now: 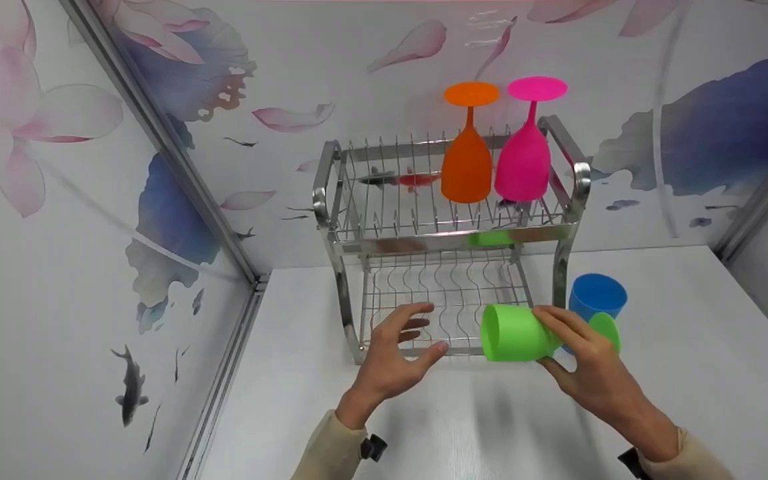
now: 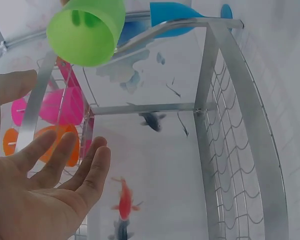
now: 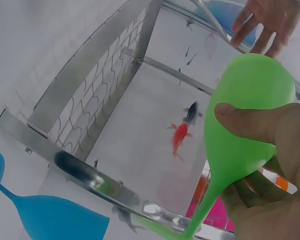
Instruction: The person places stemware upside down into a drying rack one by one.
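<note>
In the head view my right hand (image 1: pixel 591 360) grips a green wine glass (image 1: pixel 514 333), tilted on its side with its mouth toward the left. The right wrist view shows the thumb across the bowl of that green glass (image 3: pixel 247 115) and fingers curled beneath it. My left hand (image 1: pixel 394 357) is held apart from the glass, in front of the rack, its fingers spread and nothing in them. An orange glass (image 1: pixel 467 167) and a pink glass (image 1: pixel 524 160) stand upside down on the upper tier of the metal dish rack (image 1: pixel 397 245).
A blue glass (image 1: pixel 599 297) stands upright on the white table (image 1: pixel 457 433), to the right of the rack and partly behind the green glass. The rack's lower wire shelf (image 1: pixel 447 287) lies behind both hands. Patterned panels (image 1: pixel 177 220) wall in the back and sides.
</note>
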Available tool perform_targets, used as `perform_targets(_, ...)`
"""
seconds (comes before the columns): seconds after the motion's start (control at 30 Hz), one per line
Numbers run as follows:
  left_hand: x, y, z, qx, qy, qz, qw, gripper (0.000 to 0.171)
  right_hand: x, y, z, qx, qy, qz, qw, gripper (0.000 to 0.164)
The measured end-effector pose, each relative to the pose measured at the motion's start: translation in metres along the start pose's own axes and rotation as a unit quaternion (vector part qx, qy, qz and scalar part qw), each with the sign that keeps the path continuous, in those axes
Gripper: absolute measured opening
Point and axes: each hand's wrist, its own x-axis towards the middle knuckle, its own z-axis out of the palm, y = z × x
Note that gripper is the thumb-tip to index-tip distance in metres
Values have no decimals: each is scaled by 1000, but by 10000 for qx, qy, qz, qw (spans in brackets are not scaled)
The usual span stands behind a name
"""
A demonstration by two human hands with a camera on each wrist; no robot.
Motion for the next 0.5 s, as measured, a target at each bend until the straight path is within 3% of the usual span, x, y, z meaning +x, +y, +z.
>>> perform_targets(0.5, 3, 5, 30, -206, -498, 92, 9985, 67, 0, -11, 19, 15, -202, -123, 9997, 100)
